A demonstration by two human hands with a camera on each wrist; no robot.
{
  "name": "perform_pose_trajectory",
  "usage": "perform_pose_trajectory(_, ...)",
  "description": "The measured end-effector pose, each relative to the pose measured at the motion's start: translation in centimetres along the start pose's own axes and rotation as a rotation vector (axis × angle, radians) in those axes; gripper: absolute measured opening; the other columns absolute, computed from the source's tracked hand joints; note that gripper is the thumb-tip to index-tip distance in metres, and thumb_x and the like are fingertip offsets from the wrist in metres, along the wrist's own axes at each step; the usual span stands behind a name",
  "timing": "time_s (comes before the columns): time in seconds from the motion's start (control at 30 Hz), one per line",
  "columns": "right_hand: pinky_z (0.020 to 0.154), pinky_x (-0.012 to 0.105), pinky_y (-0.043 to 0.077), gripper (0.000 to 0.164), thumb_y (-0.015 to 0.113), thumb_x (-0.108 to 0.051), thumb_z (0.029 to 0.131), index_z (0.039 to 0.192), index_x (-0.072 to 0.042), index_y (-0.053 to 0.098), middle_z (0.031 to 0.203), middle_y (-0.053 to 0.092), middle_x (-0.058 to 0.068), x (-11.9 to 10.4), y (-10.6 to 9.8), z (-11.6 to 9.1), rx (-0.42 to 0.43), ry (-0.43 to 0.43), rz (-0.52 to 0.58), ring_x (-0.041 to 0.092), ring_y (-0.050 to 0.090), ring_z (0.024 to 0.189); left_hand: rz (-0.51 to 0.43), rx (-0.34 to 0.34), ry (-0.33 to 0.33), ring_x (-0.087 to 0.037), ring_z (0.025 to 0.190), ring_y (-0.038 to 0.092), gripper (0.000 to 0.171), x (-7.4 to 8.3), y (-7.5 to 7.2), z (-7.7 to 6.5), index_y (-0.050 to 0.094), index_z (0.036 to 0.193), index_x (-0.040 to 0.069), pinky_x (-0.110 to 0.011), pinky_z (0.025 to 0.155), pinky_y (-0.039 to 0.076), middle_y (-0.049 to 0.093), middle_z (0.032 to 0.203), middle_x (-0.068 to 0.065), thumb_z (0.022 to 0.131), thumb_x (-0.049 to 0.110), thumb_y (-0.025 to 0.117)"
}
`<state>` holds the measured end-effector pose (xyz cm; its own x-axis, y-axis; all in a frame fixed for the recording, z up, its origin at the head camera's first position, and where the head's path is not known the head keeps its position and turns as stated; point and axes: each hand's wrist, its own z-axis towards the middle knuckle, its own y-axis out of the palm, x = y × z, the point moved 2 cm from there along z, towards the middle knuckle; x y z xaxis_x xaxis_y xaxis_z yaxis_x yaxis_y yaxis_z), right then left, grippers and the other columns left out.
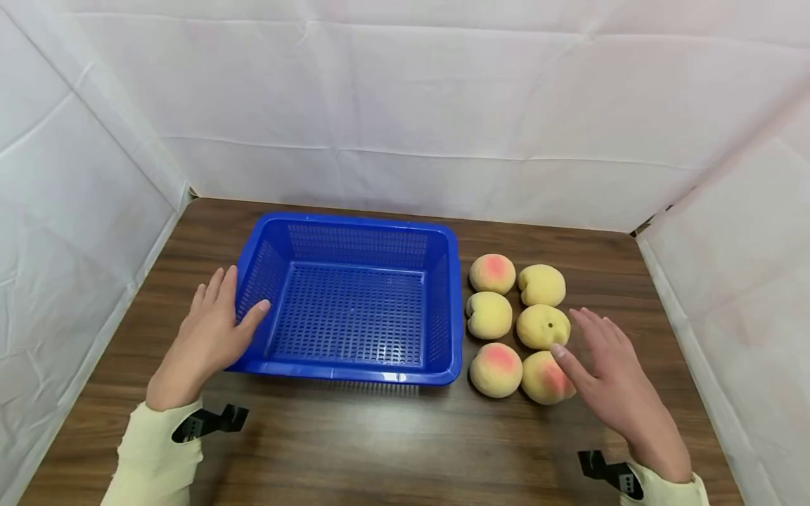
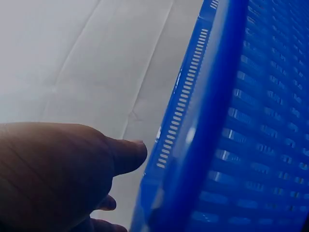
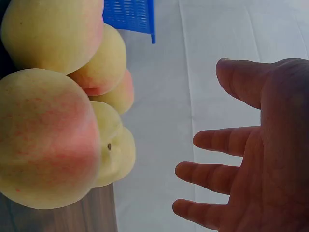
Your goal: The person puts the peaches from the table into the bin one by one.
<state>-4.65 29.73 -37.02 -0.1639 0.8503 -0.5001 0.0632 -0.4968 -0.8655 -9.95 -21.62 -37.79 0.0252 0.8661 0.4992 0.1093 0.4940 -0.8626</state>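
Note:
A blue plastic basket (image 1: 351,309) with slotted walls stands on the wooden table, and nothing lies in it. At its left side is my left hand (image 1: 211,327), fingers extended and thumb over the rim; whether it touches cannot be told. In the left wrist view the thumb (image 2: 128,155) points toward the basket's rim (image 2: 205,111). Several yellow peaches with pink blush sit in two columns right of the basket. My right hand (image 1: 610,372), fingers spread, hovers beside the right column, nearest the front right peach (image 1: 545,379) and the peach with a dark stem pit (image 1: 541,326). It holds nothing.
White cloth walls (image 1: 405,91) enclose the back and both sides of the brown table (image 1: 380,443). The other peaches include a back left one (image 1: 492,273) close to the basket's right wall. Black straps (image 1: 211,422) cross the wrists at the pale sleeves.

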Motion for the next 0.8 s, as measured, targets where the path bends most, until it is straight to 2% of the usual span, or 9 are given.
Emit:
perform_pose_trajectory(0.13, 0.106, 0.068, 0.010, 0.065, 0.052, -0.037, 0.099, 0.148, -0.001, 0.028, 0.148, 0.026, 0.030, 0.2, 0.6, -0.1, -0.006, 0.003, 0.003, 0.048, 0.010, 0.138, -0.077, -0.006, 0.046, -0.053, 0.136, 0.002, 0.071, -0.5, 0.4, 0.0, -0.002, 0.147, -0.012, -0.069, 0.106, 0.010, 0.002, 0.149, -0.040, 0.105, 0.032, 0.035)
perform_pose_trajectory(0.27, 0.107, 0.065, 0.013, 0.066, 0.052, -0.037, 0.100, 0.146, 0.004, 0.028, 0.146, 0.029, 0.031, 0.6, 1.5, -0.2, -0.010, -0.001, -0.004, 0.048, 0.016, 0.136, -0.154, -0.001, 0.073, -0.050, 0.137, 0.008, 0.066, -0.9, 0.8, 0.1, -0.007, 0.146, -0.011, -0.066, 0.106, 0.013, 0.002, 0.150, -0.039, 0.106, 0.026, 0.030)
perform_pose_trajectory(0.5, 0.100, 0.070, 0.022, 0.075, 0.049, -0.045, 0.099, 0.147, 0.006, 0.022, 0.146, 0.025, 0.035, 1.2, 3.2, -0.4, -0.028, 0.077, -0.001, 0.052, 0.021, 0.132, -0.236, -0.008, -0.019, -0.052, 0.135, 0.011, 0.066, -1.9, 1.2, 0.0, -0.011, 0.146, -0.010, -0.067, 0.105, 0.015, 0.002, 0.150, -0.039, 0.107, 0.028, 0.026)
perform_pose_trajectory(0.8, 0.099, 0.070, 0.024, 0.080, 0.049, -0.049, 0.097, 0.147, 0.006, 0.019, 0.147, 0.023, 0.034, 1.6, 5.1, -0.8, 0.021, 0.131, -0.031, 0.054, 0.023, 0.129, -0.253, 0.027, -0.073, -0.052, 0.130, 0.027, 0.060, -2.1, 1.6, -0.2, -0.002, 0.150, -0.004, -0.070, 0.101, 0.024, 0.022, 0.146, -0.038, 0.107, 0.029, 0.022)
